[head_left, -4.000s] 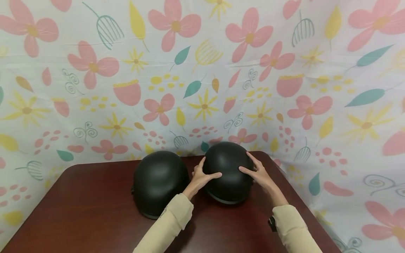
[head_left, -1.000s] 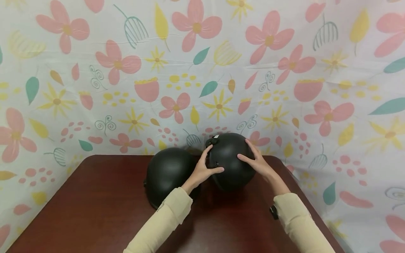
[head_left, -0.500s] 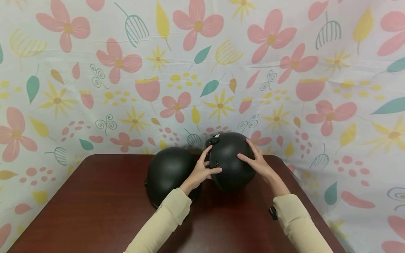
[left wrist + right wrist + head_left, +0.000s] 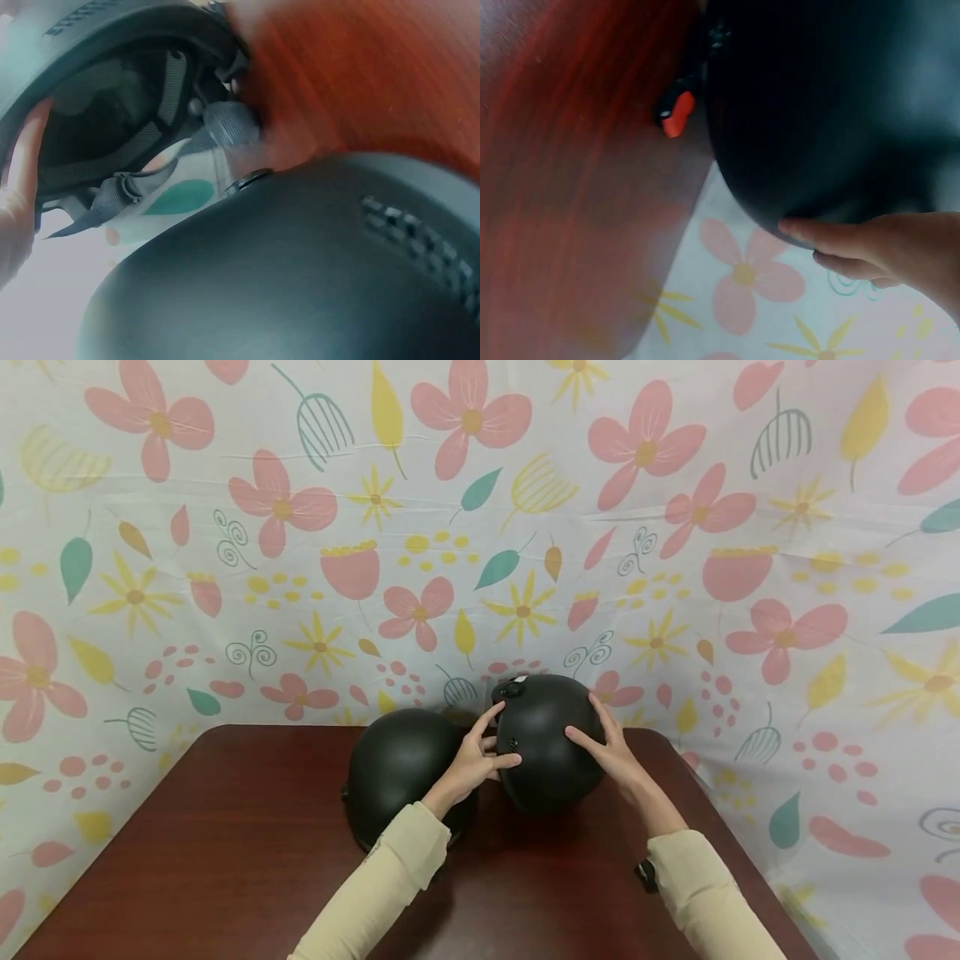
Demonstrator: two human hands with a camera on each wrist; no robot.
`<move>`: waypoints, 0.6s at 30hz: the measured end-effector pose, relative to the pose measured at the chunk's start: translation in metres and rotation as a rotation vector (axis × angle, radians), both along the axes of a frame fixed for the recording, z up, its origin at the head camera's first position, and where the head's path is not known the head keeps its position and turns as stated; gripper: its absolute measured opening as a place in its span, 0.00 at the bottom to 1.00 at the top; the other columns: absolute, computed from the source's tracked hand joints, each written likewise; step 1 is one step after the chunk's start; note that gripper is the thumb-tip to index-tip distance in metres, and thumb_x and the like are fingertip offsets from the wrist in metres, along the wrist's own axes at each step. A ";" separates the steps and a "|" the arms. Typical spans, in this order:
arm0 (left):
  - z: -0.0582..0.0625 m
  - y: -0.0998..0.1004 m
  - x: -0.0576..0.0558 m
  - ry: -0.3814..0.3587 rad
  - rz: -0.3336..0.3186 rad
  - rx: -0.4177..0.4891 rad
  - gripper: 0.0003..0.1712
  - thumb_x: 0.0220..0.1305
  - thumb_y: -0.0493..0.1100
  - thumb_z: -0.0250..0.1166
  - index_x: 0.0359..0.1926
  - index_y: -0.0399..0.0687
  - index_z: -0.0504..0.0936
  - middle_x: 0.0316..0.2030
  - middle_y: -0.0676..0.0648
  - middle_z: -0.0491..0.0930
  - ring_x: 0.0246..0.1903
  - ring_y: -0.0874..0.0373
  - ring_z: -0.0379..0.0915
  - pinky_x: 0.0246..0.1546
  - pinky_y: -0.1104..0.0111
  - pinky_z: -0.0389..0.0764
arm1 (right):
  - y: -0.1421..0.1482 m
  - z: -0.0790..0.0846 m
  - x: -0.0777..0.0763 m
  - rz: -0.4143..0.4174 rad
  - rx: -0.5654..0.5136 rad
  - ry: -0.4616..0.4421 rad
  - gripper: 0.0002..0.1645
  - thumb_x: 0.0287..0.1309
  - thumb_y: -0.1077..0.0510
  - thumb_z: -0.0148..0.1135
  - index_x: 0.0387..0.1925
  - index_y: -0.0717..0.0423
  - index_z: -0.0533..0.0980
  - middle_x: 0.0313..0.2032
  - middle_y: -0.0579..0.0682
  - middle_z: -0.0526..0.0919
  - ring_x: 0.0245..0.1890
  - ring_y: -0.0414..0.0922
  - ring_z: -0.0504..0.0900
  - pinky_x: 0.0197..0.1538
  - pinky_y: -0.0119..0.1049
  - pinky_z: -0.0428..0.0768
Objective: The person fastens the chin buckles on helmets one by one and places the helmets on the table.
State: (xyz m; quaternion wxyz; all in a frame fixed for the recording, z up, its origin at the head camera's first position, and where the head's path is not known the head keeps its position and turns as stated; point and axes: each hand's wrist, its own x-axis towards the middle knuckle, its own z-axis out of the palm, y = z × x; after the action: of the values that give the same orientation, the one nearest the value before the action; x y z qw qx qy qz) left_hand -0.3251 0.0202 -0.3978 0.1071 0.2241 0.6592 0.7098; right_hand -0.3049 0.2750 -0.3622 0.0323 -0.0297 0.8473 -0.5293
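Holding the tilted helmet (image 4: 551, 747) two-handed, just right of the other helmet (image 4: 401, 768): left hand (image 4: 471, 762) gripping its rim, right hand (image 4: 617, 756) wrapped round the opposite side. Looks stiff and slick, probably middling weight, so I'd grab the rim. Hollow points toward the other helmet; can't tell a long axis, looks roundish.

The left hand (image 4: 472, 763) and right hand (image 4: 617, 758) hold the right helmet (image 4: 551, 768) from either side, thumbs on its black shell. Close by, the left helmet (image 4: 401, 760), also black, sits dome up on the dark red tabletop (image 4: 240, 843). Behind is a white cloth (image 4: 480, 677) printed with pink, yellow and teal flowers and leaves.
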 end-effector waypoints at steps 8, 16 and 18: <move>0.007 0.002 0.002 0.102 0.010 -0.060 0.47 0.62 0.33 0.66 0.75 0.68 0.55 0.50 0.29 0.79 0.30 0.62 0.80 0.24 0.70 0.72 | 0.004 -0.016 0.004 -0.003 -0.067 0.012 0.50 0.68 0.37 0.51 0.74 0.20 0.28 0.77 0.54 0.24 0.76 0.64 0.33 0.69 0.69 0.52; 0.010 0.000 0.004 0.097 -0.003 -0.047 0.46 0.61 0.32 0.67 0.73 0.70 0.59 0.45 0.31 0.81 0.29 0.61 0.81 0.23 0.66 0.75 | 0.005 -0.026 0.005 0.003 -0.192 0.010 0.48 0.70 0.41 0.50 0.74 0.21 0.29 0.78 0.53 0.30 0.77 0.61 0.42 0.68 0.67 0.58; 0.010 0.001 0.005 0.091 -0.001 -0.048 0.46 0.60 0.33 0.67 0.72 0.71 0.60 0.44 0.32 0.81 0.29 0.61 0.81 0.24 0.64 0.75 | 0.006 -0.029 0.005 0.005 -0.208 0.010 0.48 0.70 0.41 0.50 0.74 0.21 0.29 0.78 0.51 0.30 0.77 0.61 0.42 0.68 0.67 0.59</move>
State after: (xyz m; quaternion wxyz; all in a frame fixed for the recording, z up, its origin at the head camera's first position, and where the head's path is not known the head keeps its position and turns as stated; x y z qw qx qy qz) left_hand -0.3205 0.0209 -0.3877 0.0829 0.2538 0.6800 0.6829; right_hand -0.3001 0.2806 -0.3908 0.0264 -0.0377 0.7878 -0.6143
